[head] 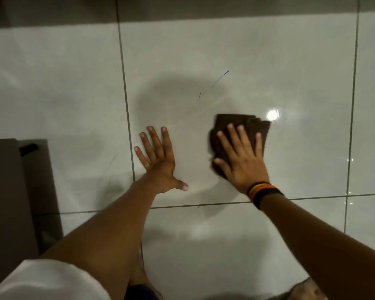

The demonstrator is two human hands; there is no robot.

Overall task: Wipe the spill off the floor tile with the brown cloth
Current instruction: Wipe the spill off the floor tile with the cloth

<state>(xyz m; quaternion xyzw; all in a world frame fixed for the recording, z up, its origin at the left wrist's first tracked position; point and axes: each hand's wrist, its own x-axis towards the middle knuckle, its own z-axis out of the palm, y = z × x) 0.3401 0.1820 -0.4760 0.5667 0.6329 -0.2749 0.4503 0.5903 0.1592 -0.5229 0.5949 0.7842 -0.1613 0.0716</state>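
Brown cloth point(240, 135) lies folded on the glossy floor tile point(225, 50); I see my right hand point(241, 161) pressing it flat, fingers spread. My left hand point(158, 159) rests splayed, palm-down, holding nothing, just beside.

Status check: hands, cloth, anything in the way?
Right hand flat on brown cloth, pressing it to the floor tile. Left hand open, braced on tile. Faint streaks beyond cloth. Nothing blocking.
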